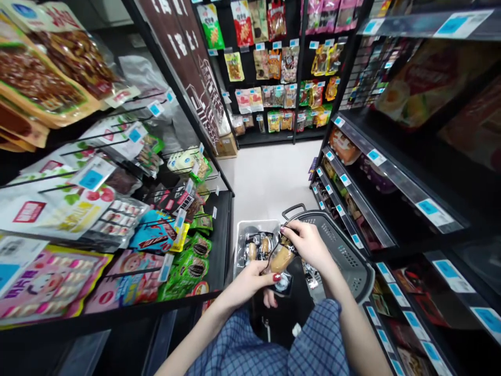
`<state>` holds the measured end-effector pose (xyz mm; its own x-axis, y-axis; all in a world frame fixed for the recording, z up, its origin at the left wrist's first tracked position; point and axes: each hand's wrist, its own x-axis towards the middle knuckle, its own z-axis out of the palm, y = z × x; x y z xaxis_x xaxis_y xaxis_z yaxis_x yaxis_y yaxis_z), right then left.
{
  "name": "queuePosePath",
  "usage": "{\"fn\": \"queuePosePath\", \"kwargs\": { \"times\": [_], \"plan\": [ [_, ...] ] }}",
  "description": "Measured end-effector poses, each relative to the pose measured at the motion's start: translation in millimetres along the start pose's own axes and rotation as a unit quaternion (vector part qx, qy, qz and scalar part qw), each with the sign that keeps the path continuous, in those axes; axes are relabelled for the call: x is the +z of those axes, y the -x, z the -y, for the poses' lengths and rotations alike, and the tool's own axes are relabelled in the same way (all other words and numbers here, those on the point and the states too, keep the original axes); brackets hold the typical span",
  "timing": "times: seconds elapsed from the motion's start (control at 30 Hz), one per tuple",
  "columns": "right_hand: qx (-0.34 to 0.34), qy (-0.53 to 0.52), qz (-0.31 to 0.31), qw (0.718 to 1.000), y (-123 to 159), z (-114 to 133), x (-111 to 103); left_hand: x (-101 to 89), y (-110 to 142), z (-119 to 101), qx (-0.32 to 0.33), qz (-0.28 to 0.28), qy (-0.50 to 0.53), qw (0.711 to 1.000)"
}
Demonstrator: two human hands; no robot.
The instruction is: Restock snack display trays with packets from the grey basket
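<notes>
Between both hands is a clear and black snack packet [282, 257] with a tan, rounded food piece inside. My left hand [254, 279] grips its lower left side, thumb on top. My right hand [307, 239] pinches its upper edge. Just beyond my left hand stands a whitish plastic bin [238, 241] holding similar packets [258, 245]. A grey shopping basket [362, 279] with holes in its wall is beside my right forearm. Some silvery packets [312, 275] show partly behind my right wrist.
Racks of hanging snack bags [191, 261] line the left, and dark shelves [403, 183] with price tags run along the right. More bags [274, 99] hang on the far wall. A cardboard box [227, 146] sits on the pale floor [270, 172].
</notes>
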<state>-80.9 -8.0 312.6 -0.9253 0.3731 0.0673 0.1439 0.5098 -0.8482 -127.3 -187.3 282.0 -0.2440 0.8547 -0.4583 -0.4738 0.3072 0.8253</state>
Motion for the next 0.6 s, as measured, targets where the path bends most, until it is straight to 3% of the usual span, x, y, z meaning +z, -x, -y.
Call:
{"fn": "queuePosePath", "kwargs": {
  "times": [0.13,0.23,0.33,0.4,0.5,0.6],
  "plan": [
    [0.001,-0.04,-0.007,0.999,-5,-12,2,3.3,-8,1,-0.002,-0.069,-0.01,0.998],
    [-0.071,-0.1,0.008,0.992,-2,-17,-7,3.4,-9,3,0.07,-0.196,-0.135,0.969],
    [-0.131,-0.141,0.05,0.98,4,-24,-20,-2.7,-7,3,0.189,-0.319,-0.273,0.888],
    [-0.159,-0.148,0.043,0.975,6,-32,-26,-10.2,-5,1,0.291,-0.354,-0.326,0.826],
    [-0.166,-0.14,0.003,0.976,5,-42,-25,-21.8,-2,0,0.455,-0.344,-0.404,0.715],
    [-0.146,-0.16,-0.055,0.975,2,-47,-15,-25.8,2,-2,0.55,-0.303,-0.508,0.589]
  ]
}}
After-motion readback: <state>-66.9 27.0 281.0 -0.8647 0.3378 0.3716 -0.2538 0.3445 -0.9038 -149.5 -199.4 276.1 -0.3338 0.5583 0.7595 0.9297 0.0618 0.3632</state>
